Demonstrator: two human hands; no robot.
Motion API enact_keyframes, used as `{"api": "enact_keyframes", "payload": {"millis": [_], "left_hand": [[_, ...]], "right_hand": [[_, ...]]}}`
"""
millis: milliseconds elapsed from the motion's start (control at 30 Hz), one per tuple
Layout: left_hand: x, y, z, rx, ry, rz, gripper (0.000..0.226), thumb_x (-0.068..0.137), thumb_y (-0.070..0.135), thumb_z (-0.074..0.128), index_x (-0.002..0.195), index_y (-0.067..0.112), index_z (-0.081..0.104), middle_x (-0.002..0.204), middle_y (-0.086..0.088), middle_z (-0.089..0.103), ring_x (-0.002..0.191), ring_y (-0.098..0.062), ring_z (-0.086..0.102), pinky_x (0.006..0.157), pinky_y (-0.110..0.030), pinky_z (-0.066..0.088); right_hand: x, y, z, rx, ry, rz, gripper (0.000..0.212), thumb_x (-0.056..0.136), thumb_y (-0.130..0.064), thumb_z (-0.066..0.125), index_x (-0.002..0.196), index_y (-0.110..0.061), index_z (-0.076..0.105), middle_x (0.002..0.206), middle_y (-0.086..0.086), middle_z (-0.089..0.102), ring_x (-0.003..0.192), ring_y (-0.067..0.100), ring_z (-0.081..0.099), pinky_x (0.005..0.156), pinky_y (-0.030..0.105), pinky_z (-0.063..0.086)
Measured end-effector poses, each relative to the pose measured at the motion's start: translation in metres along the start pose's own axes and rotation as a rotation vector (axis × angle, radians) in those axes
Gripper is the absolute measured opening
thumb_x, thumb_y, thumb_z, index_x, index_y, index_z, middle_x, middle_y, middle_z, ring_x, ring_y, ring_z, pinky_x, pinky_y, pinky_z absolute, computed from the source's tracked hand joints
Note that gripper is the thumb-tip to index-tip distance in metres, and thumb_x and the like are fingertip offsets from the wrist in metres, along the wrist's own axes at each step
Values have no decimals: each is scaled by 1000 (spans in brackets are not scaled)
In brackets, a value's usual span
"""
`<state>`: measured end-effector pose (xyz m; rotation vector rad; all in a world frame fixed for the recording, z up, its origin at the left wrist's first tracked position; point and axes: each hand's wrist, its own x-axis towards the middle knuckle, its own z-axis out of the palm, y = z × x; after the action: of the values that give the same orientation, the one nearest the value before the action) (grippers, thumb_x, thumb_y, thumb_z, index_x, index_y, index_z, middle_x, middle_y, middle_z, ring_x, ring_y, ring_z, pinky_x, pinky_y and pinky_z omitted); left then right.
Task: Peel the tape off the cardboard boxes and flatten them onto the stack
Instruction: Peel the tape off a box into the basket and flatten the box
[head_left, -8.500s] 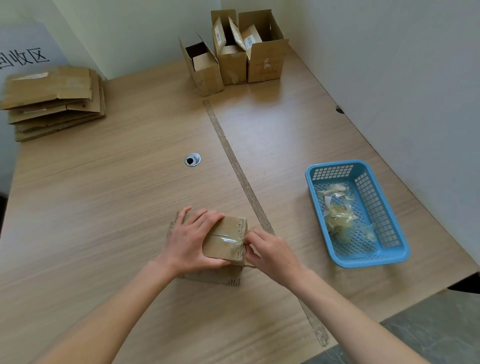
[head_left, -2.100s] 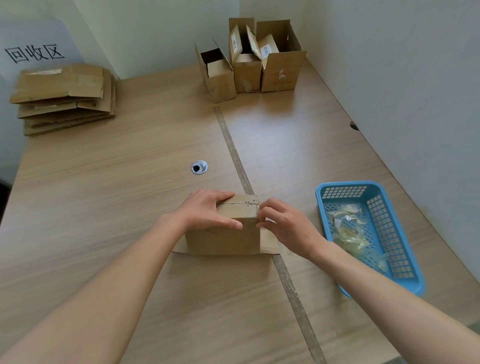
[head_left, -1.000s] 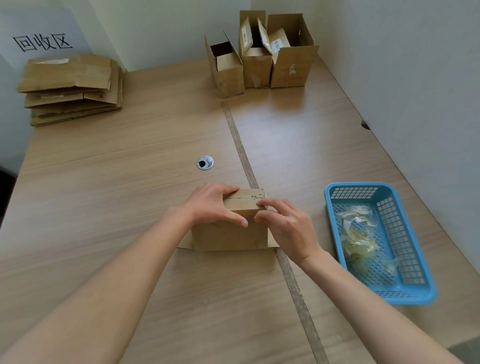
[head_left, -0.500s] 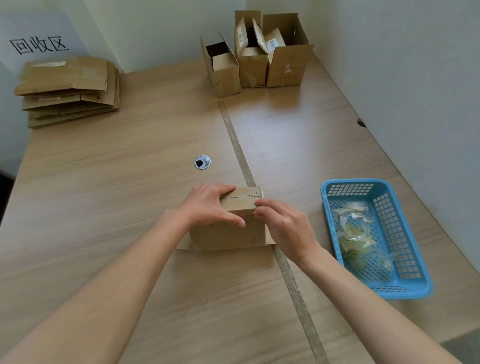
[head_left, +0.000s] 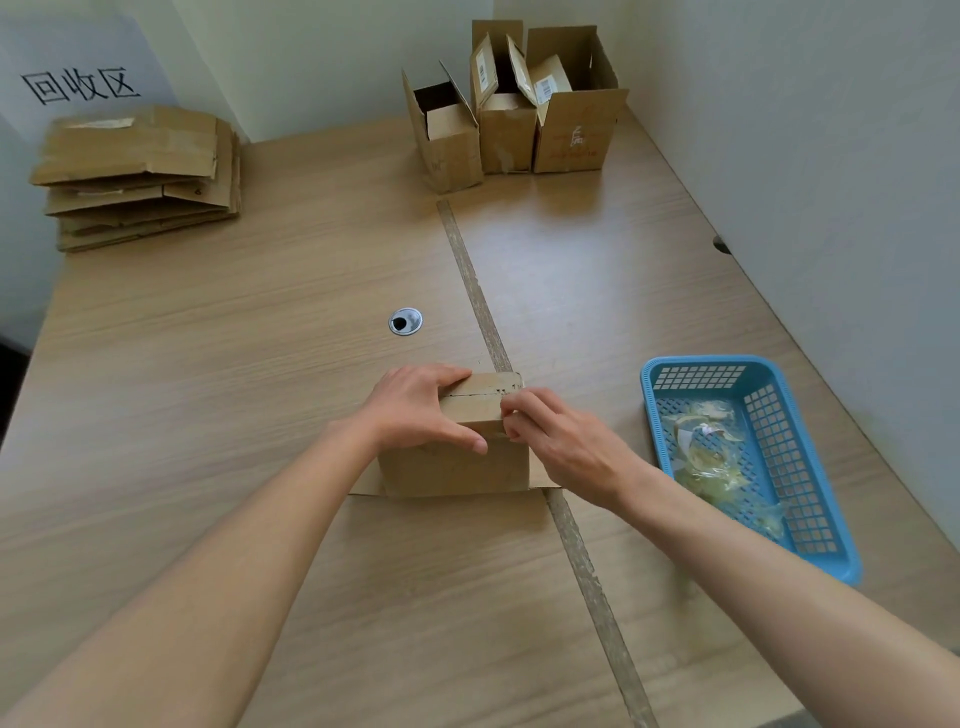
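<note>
Just beside the table's dark centre seam (head_left: 483, 306), on its left and near the person, stands the small cardboard box (head_left: 457, 457) now being worked; its lower flaps splay flat on the wooden table (head_left: 208, 415). The step in hand looks like tape removal: the top seam of the box is still closed, and the right hand (head_left: 563, 444) sits at the box's right upper corner with its fingertips (head_left: 511, 413) curled in, apparently picking at or pinching a tape end there. Whether it actually has tape in its grip is too small to tell. The left hand (head_left: 421, 408) grips the top left of the box, fingers over the far edge and thumb down the near face, steadying it. Both forearms reach in from the near edge of the table.

Next, the move likely calls for a firm hold on the tape end, a pull along the seam, then dropping the strip into the blue basket (head_left: 826, 467) right of the box, which already holds crumpled tape (head_left: 709, 457). The flattened stack (head_left: 135, 171) lies far left of the seam; three open boxes (head_left: 514, 109) wait at its far end.
</note>
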<state>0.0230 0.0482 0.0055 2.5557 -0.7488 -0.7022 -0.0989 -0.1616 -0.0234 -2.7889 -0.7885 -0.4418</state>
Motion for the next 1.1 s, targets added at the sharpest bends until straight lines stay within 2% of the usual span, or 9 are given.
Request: {"api": "enact_keyframes", "payload": {"millis": [100, 233, 333, 467, 633, 767, 900, 1000, 1100], "left_hand": [[-1, 0, 2, 15, 0, 4, 122, 44, 81, 83, 150, 30, 49, 152, 17, 49, 140, -8, 44, 115, -36, 35], [-2, 3, 5, 26, 24, 9, 129, 33, 92, 62, 147, 32, 51, 148, 17, 53, 137, -10, 47, 110, -34, 33], [-5, 0, 7, 53, 46, 37, 131, 33, 94, 58, 148, 32, 50, 149, 17, 51, 138, -10, 45, 111, -35, 31], [-5, -3, 12, 71, 72, 60, 130, 34, 95, 57, 148, 33, 48, 150, 17, 50, 138, -8, 44, 112, -36, 30], [-10, -10, 20, 89, 89, 88, 129, 38, 94, 58, 151, 34, 43, 152, 17, 47, 139, -9, 42, 118, -43, 22], [-19, -21, 24, 91, 92, 160, 119, 48, 83, 77, 151, 35, 41, 151, 15, 48, 140, -8, 41, 124, -51, 10], [-37, -22, 52, 226, 159, 293, 116, 51, 83, 77, 149, 32, 42, 151, 13, 47, 142, -9, 40, 123, -54, 7], [-48, -27, 63, 248, 224, 358, 115, 53, 86, 73, 148, 29, 43, 148, 13, 50, 141, -11, 44, 122, -58, 11], [-51, -25, 58, 283, 178, 357, 115, 56, 99, 56, 149, 33, 36, 151, 15, 45, 148, -8, 31, 122, -61, 5]], "right_hand": [[-2, 4, -1, 35, -33, -80, 20, 92, 4, 39, 97, -5, 56, 119, 10, 54, 105, 24, 54, 66, 26, 49], [-5, 11, -7, 113, -103, -26, 15, 94, 3, 46, 100, -8, 53, 126, 4, 49, 95, 17, 53, 55, 29, 51], [-12, 6, -6, 195, -78, 47, 9, 104, -15, 48, 107, -11, 54, 129, 1, 52, 86, 21, 59, 59, 41, 56], [-18, -6, -5, 241, -15, 99, 22, 100, -25, 61, 121, -18, 62, 129, -2, 57, 104, 21, 63, 69, 39, 58], [-14, -17, -3, 243, 17, 173, 10, 92, -5, 70, 96, -14, 72, 118, 1, 66, 99, 23, 67, 63, 43, 58], [-43, -3, -12, 668, 128, 536, 7, 94, -8, 69, 100, -12, 66, 99, -6, 74, 91, 9, 72, 81, 38, 60], [-45, -2, -8, 804, 210, 883, 12, 93, -2, 69, 91, -14, 68, 81, -2, 73, 72, 13, 74, 69, 41, 63], [-26, -18, 6, 696, 262, 896, 11, 92, -6, 71, 94, -16, 76, 81, -7, 75, 69, 5, 72, 65, 31, 63], [-34, -26, 11, 571, 167, 735, 29, 96, -15, 61, 123, -15, 72, 106, -6, 76, 87, -1, 70, 78, 23, 59]]}}
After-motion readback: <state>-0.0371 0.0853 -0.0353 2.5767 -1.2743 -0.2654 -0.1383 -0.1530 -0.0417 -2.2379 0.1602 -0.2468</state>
